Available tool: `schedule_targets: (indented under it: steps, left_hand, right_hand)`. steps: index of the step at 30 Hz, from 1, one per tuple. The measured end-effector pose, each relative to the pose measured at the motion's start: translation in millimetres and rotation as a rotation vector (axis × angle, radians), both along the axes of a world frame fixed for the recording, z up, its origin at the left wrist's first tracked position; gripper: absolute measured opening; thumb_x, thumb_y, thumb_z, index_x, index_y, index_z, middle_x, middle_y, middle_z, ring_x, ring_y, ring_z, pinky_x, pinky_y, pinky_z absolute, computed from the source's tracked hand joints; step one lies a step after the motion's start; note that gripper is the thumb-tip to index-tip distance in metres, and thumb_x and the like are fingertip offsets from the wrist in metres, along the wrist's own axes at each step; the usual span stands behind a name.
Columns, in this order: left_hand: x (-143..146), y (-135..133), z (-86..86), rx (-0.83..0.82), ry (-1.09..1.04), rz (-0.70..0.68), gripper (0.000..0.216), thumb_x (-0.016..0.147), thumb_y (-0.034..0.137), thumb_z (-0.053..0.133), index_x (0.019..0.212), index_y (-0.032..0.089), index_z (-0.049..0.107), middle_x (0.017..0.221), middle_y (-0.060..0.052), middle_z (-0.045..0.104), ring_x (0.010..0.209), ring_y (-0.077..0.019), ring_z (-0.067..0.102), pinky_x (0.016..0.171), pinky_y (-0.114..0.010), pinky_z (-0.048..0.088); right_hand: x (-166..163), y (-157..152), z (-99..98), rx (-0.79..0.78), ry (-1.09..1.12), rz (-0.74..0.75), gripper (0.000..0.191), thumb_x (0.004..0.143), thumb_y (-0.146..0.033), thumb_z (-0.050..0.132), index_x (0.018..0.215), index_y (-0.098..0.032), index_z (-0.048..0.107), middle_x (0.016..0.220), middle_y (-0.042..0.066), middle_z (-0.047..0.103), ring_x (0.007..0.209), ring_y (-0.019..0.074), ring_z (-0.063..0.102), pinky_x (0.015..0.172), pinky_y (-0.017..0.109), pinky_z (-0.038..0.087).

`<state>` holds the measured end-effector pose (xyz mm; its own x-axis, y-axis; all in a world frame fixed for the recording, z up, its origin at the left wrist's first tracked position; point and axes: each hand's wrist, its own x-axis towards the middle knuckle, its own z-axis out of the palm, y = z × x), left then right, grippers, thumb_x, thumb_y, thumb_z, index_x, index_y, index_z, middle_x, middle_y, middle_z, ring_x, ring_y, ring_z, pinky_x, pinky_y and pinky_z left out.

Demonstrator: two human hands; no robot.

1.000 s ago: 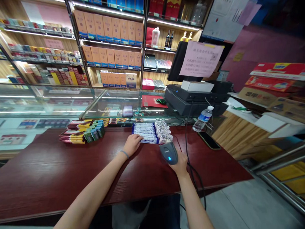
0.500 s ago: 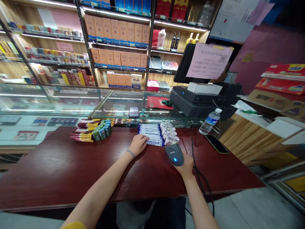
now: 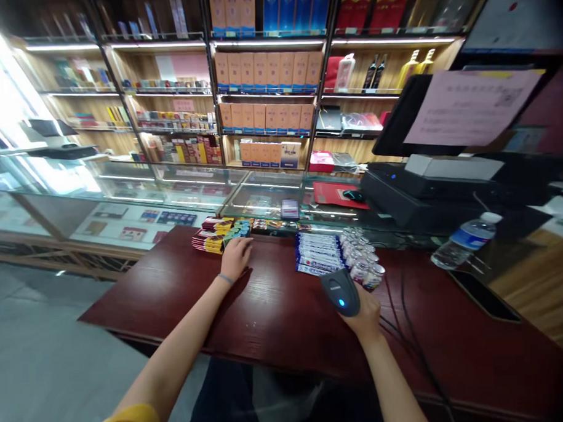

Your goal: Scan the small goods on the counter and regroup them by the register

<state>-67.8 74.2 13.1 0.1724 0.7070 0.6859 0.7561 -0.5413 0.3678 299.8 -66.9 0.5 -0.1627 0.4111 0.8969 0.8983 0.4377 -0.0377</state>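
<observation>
1. Your right hand (image 3: 365,309) is closed around the grip of the scanner (image 3: 342,291). It holds the scanner just above the table (image 3: 276,316), with the blue light facing you and the head turned toward the goods at the far edge.
2. Your left hand (image 3: 236,257) lies palm down on the table with its fingers close together. The fingertips are at the teal packs (image 3: 238,230), which sit beside the red stack (image 3: 211,237). From this view I cannot tell whether they have closed on a pack or only touch it.
3. The blue packs (image 3: 317,259) and the vials (image 3: 364,265) stand just beyond the scanner. They are well apart from your left hand.
4. Judging by this, you are at the step of fetching an item: one hand is at the goods while the scanner waits.
5. The next move seems to call for a firm pinch on a single teal pack. These packs stand tight together and against the red stack, so pulling carelessly could drag the neighbours along.
6. The pack would then need to come across to the scanner with its code side turned toward the head. The two are apart now, with your hands on opposite sides of the blue packs.
7. Mind the cable (image 3: 405,317) trailing from the scanner over the table on your right. The bottle (image 3: 465,238) and the phone (image 3: 485,293) lie farther that way, clear of both hands.
</observation>
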Motion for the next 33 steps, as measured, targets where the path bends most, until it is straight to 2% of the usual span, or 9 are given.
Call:
schedule_targets:
  steps: [4, 7, 9, 12, 19, 22, 25, 30, 33]
  left_hand:
    - [-49, 2, 4.3, -0.005, -0.003, 0.172, 0.031, 0.091, 0.028, 0.054, 0.120, 0.023, 0.063, 0.111, -0.010, 0.063, 0.107, -0.0270, 0.056, 0.096, -0.041, 0.043]
    - [-66, 4, 5.7, -0.008, 0.031, 0.277, 0.041, 0.085, 0.028, 0.061, 0.125, 0.022, 0.062, 0.118, -0.013, 0.061, 0.111, -0.0311, 0.053, 0.098, -0.045, 0.040]
    - [-69, 6, 5.7, -0.022, 0.058, 0.339, 0.046, 0.081, 0.028, 0.067, 0.126, 0.023, 0.062, 0.125, -0.015, 0.058, 0.116, -0.0345, 0.049, 0.099, -0.049, 0.038]
    - [-66, 6, 5.2, -0.049, 0.078, 0.400, 0.040, 0.079, 0.029, 0.069, 0.119, 0.027, 0.066, 0.132, -0.013, 0.055, 0.121, -0.0360, 0.043, 0.100, -0.052, 0.035]
    - [-56, -4, 4.0, -0.043, -0.017, 0.409, 0.022, 0.078, 0.029, 0.071, 0.099, 0.025, 0.067, 0.130, -0.011, 0.055, 0.124, -0.0358, 0.041, 0.103, -0.055, 0.029]
    - [-50, -10, 4.5, -0.002, -0.157, 0.328, 0.024, 0.081, 0.032, 0.068, 0.102, 0.021, 0.064, 0.127, -0.013, 0.053, 0.123, -0.0328, 0.044, 0.105, -0.051, 0.033]
    - [-36, -14, 9.0, -0.034, -0.480, 0.161, 0.033, 0.085, 0.039, 0.063, 0.111, 0.019, 0.059, 0.121, -0.012, 0.054, 0.117, -0.0278, 0.051, 0.100, -0.044, 0.042]
    - [7, -20, 21.7, -0.446, -1.146, -0.308, 0.045, 0.092, 0.046, 0.053, 0.133, 0.026, 0.049, 0.117, -0.006, 0.062, 0.096, -0.0181, 0.062, 0.083, -0.034, 0.053]
    - [31, -23, 23.3, -0.676, -1.389, -0.493, 0.045, 0.094, 0.042, 0.054, 0.136, 0.029, 0.048, 0.117, -0.006, 0.064, 0.092, -0.0162, 0.063, 0.079, -0.033, 0.054]
  right_hand:
    - [-24, 11, 3.8, 0.002, -0.033, 0.064, 0.046, 0.080, -0.031, 0.061, 0.122, -0.014, 0.055, 0.085, 0.009, 0.071, 0.067, 0.0225, 0.069, 0.060, 0.032, 0.057]
    - [-38, 13, 6.8, -0.006, -0.023, 0.101, 0.045, 0.081, -0.030, 0.060, 0.122, -0.014, 0.054, 0.085, 0.009, 0.071, 0.069, 0.0228, 0.069, 0.060, 0.032, 0.057]
    - [-44, 12, 7.1, -0.008, -0.016, 0.109, 0.042, 0.081, -0.027, 0.058, 0.121, -0.015, 0.055, 0.084, 0.008, 0.071, 0.068, 0.0220, 0.069, 0.061, 0.032, 0.057]
    - [-44, 10, 4.5, -0.022, -0.005, 0.102, 0.042, 0.079, -0.023, 0.058, 0.120, -0.016, 0.056, 0.083, 0.007, 0.071, 0.068, 0.0218, 0.069, 0.061, 0.031, 0.057]
    - [-38, 8, -1.4, -0.017, -0.003, 0.082, 0.044, 0.079, -0.024, 0.058, 0.122, -0.015, 0.056, 0.085, 0.008, 0.071, 0.069, 0.0221, 0.070, 0.062, 0.032, 0.058]
    - [-40, 6, -0.6, -0.027, 0.016, 0.093, 0.041, 0.081, -0.026, 0.059, 0.121, -0.014, 0.056, 0.085, 0.008, 0.071, 0.069, 0.0216, 0.069, 0.063, 0.032, 0.058]
    - [-42, 5, 1.3, -0.025, 0.022, 0.101, 0.038, 0.082, -0.024, 0.058, 0.119, -0.015, 0.057, 0.085, 0.008, 0.070, 0.070, 0.0212, 0.069, 0.063, 0.031, 0.057]
    - [-42, 4, 4.2, -0.009, -0.014, 0.112, 0.040, 0.081, -0.020, 0.056, 0.121, -0.014, 0.055, 0.084, 0.008, 0.070, 0.069, 0.0209, 0.069, 0.061, 0.031, 0.056]
    - [-42, 3, 5.2, 0.003, -0.032, 0.108, 0.040, 0.080, -0.019, 0.056, 0.120, -0.014, 0.055, 0.084, 0.008, 0.070, 0.069, 0.0203, 0.069, 0.061, 0.029, 0.056]
